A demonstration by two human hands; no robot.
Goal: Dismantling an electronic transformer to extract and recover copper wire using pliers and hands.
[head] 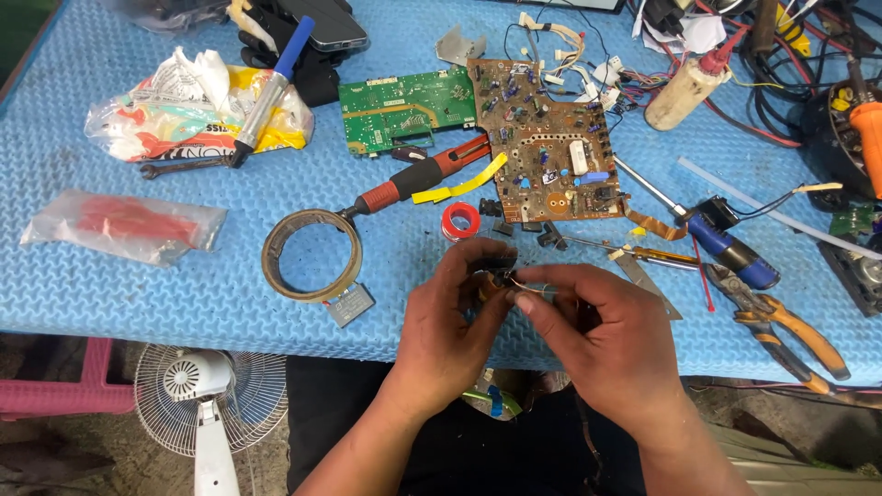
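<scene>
My left hand (455, 312) and my right hand (597, 326) meet at the near edge of the blue mat (184, 303). Between their fingertips they pinch a small dark part with a copper-coloured piece (493, 284); most of it is hidden by the fingers. A thin metal lead sticks out toward the right fingers. Just beyond the hands lie a red-and-white roll of tape (460, 219) and a brown circuit board (547, 147).
A green circuit board (404, 108), a red-handled soldering iron (418, 179), a brown tape ring (312, 254), a small grey capacitor (350, 304), a blue screwdriver (726, 243), orange pliers (790, 331) and a glue bottle (684, 87) lie on the mat. A white fan (207, 395) stands below.
</scene>
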